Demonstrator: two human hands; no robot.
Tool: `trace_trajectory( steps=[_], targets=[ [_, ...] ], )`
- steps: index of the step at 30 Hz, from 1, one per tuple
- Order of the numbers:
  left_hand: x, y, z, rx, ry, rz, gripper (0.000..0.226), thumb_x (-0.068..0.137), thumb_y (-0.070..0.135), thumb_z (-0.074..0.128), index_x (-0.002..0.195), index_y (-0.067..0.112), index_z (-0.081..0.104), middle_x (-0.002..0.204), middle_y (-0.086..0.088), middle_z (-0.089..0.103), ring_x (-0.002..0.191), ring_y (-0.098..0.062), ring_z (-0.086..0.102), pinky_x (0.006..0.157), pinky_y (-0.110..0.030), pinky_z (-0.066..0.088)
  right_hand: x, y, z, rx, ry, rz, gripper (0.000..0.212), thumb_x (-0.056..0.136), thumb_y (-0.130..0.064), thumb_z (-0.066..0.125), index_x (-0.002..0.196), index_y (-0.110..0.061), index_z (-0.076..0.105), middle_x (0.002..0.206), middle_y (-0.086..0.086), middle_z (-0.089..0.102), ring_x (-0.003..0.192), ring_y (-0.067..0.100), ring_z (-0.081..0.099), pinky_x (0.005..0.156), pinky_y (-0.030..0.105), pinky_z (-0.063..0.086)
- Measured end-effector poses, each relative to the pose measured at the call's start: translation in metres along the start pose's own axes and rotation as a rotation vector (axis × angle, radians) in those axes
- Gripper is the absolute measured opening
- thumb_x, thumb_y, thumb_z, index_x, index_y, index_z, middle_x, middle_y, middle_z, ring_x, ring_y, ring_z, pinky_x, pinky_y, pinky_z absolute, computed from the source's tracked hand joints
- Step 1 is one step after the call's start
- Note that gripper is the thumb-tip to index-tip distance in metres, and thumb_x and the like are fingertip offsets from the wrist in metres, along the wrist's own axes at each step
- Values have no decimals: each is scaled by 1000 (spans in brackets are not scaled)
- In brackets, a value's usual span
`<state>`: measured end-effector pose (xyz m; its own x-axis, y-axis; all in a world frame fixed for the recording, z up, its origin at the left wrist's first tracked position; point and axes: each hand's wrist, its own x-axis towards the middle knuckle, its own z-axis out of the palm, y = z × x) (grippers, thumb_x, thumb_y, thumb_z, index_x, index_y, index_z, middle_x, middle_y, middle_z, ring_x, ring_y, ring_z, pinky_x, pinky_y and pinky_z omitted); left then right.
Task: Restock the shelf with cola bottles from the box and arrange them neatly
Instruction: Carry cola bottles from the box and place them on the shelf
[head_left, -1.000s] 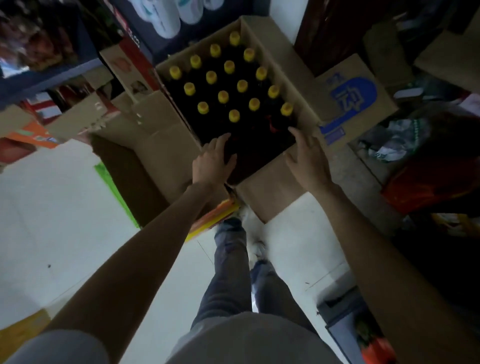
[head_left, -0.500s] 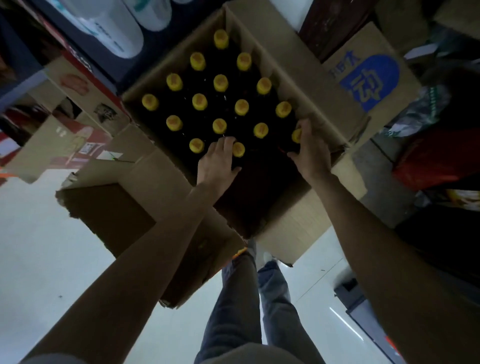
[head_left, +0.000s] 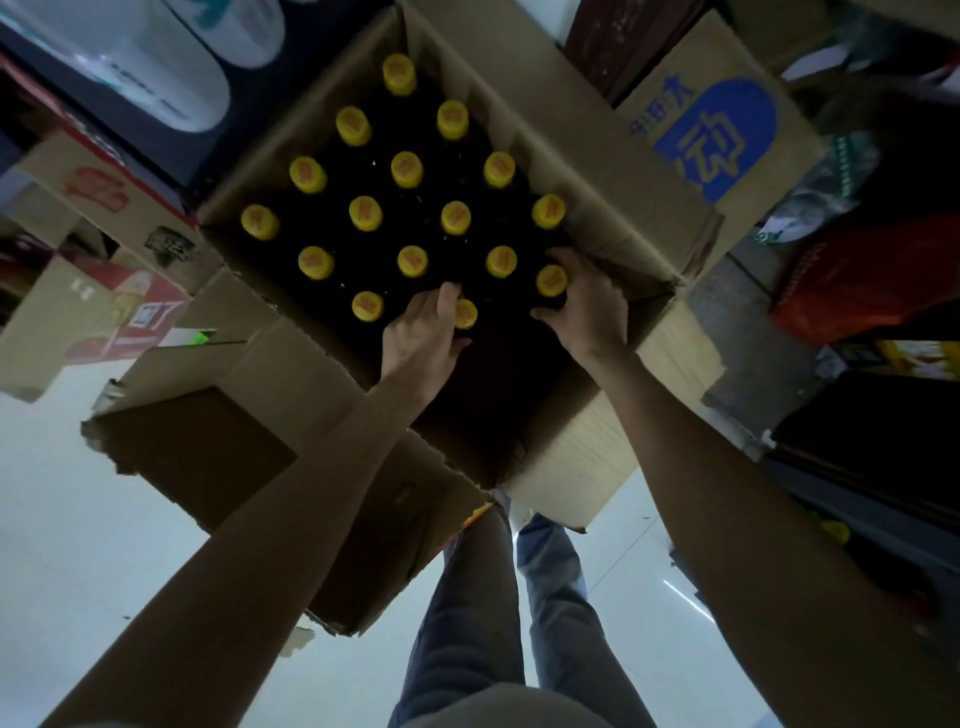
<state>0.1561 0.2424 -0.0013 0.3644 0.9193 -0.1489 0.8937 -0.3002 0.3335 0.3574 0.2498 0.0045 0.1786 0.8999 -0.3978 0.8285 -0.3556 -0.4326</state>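
Both grips down in the open cardboard box (head_left: 597, 171), taking the first bottles of this load; left hand (head_left: 423, 338) curled round the neck of the near cola bottle (head_left: 465, 314), fingers (head_left: 448, 301) wrapped on the far side of its yellow cap, thumb hidden, so closed on it as far as can be told; right hand (head_left: 587, 306) cupped round the bottle at the box's right wall (head_left: 551, 280), fingers bent over the shoulder beneath the cap, seemingly clamped but not yet raised.

Step in hand, by judgement: pick-up from the box, shelf placing not begun; no shelf space for cola in view, only white rolls (head_left: 171, 88) on a dark shelf beyond the box's far-left corner.

Next move likely calls for a straight upward pull, necks held firm so neither bottle knocks its neighbours, then a turn away from the box toward the shelf; upright carry advisable, since both are held near the top.

Remaining bottles (head_left: 405, 169) standing upright in diagonal rows, packed close, filling the far part of the box; near part of the box dark and bare of caps; dark liquid, yellow screw caps with reddish print too small to read; bodies lost in shadow; box flaps (head_left: 291, 364) folded outward, near flap hanging toward the pale floor (head_left: 78, 519); printed blue flap (head_left: 717, 140) to the box's right.
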Motion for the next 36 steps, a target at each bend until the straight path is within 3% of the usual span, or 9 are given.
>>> trace_trajectory(
  steps=[6,12,17,19,22,28,30,32,36],
  targets=[
    [-34,12,-57,-155,190,47,61,65,27,84,117,8,56,105,-9,68,97,-25,65,67,-33,55,-56,-15,-34,125,234,-134,69,66,-23,86,127,-9,58,124,10,64,115,32,59,94,46,49],
    [-72,46,-134,-477,309,413,43,77,24,74,112,15,51,123,-3,57,124,-25,47,111,-41,31,-144,-34,-97,469,526,-35,63,67,-34,82,119,-9,56,115,10,61,107,21,59,94,32,48],
    [-92,104,-188,-733,190,543,39,83,22,67,116,18,47,126,6,45,129,-20,45,107,-36,39,-222,-27,-141,757,698,-95,51,76,-44,76,116,-37,45,111,14,56,107,24,57,89,31,48],
    [-96,132,-199,-798,128,473,44,83,27,65,121,18,45,124,3,47,125,-16,48,105,-38,41,-255,-21,-151,847,781,-86,50,76,-37,76,112,-39,41,109,-7,58,103,6,57,87,17,43],
    [-106,168,-191,-913,21,409,51,84,32,64,130,21,42,126,-3,52,121,-24,52,99,-53,44,-305,1,-151,956,846,-40,52,75,-33,76,109,-36,38,103,-29,55,97,-1,58,84,15,44],
    [-167,242,-143,-859,-175,452,56,86,52,57,124,12,46,122,-7,59,118,-23,56,96,-55,45,-421,71,-123,838,981,121,45,77,-33,74,110,-43,45,104,7,58,97,24,61,85,35,51],
    [-200,271,-127,-848,-215,484,46,87,49,55,118,16,49,112,-5,61,110,-23,59,93,-52,47,-464,97,-109,784,996,194,42,78,-37,71,113,-36,48,105,9,57,99,21,58,87,27,47],
    [-238,301,-110,-851,-259,536,41,89,45,52,119,17,49,109,2,61,109,-15,58,94,-41,47,-509,123,-94,764,998,254,47,80,-39,69,121,-29,49,108,8,57,101,17,56,88,25,44],
    [-314,362,-69,-807,-330,657,41,92,40,45,123,14,48,111,12,57,108,-3,54,93,-19,40,-600,173,-64,807,1019,375,61,82,-40,67,136,-19,45,119,4,58,110,21,56,94,43,47]
  ],
)
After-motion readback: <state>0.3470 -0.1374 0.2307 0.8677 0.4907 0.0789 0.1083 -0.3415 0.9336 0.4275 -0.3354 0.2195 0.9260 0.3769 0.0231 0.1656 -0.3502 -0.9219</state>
